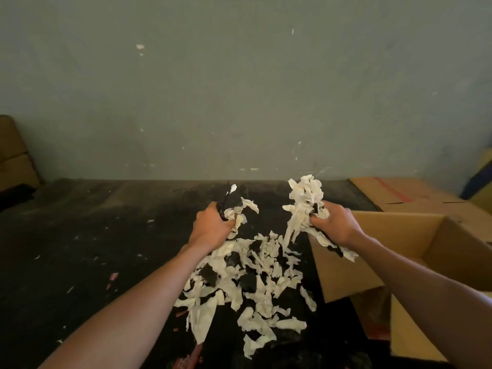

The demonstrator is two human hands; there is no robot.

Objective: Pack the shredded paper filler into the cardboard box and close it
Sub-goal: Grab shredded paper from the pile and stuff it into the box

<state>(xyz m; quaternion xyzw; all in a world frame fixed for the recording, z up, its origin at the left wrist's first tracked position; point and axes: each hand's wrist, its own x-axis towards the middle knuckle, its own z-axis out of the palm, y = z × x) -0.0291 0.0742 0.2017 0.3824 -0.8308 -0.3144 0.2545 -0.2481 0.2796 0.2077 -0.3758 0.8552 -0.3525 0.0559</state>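
Left hand [210, 230] and right hand [336, 226] each clench a bunch of shredded paper [250, 286]; most lies piled on the dark floor [80, 235] between the forearms. One open cardboard box [346, 270] stands right, partly cut off.

a scuffed grey-green wall [239, 89] rises behind a dark, stained floor [80, 249] in dim light.
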